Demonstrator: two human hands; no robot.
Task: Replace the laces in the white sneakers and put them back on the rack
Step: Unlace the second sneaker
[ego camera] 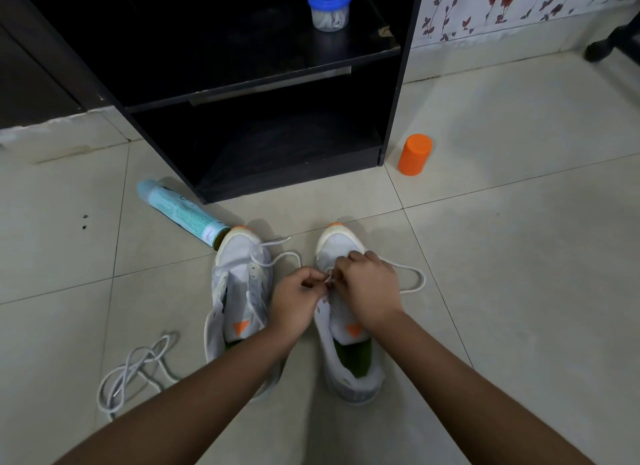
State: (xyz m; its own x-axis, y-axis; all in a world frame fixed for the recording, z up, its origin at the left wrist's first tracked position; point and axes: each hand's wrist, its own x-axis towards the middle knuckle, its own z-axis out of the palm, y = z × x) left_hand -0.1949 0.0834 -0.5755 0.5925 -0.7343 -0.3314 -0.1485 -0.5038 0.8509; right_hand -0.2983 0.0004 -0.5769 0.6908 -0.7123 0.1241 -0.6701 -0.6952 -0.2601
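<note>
Two white sneakers with orange toe tips stand side by side on the tiled floor, toes pointing away from me. The left sneaker (239, 291) has a white lace threaded near its toe, its ends trailing right. Over the right sneaker (349, 354), my left hand (294, 302) and my right hand (370, 288) meet at the eyelets, each pinching the white lace (414, 281), which loops out to the right. A loose bundle of white laces (138, 371) lies on the floor at the left.
A black shoe rack (263, 94) stands straight ahead with a blue-lidded jar (330, 7) on its upper shelf. A light-blue spray can (183, 212) lies by the left sneaker's toe. An orange cylinder (414, 155) stands right of the rack. A dark furniture foot (609, 42) sits far right.
</note>
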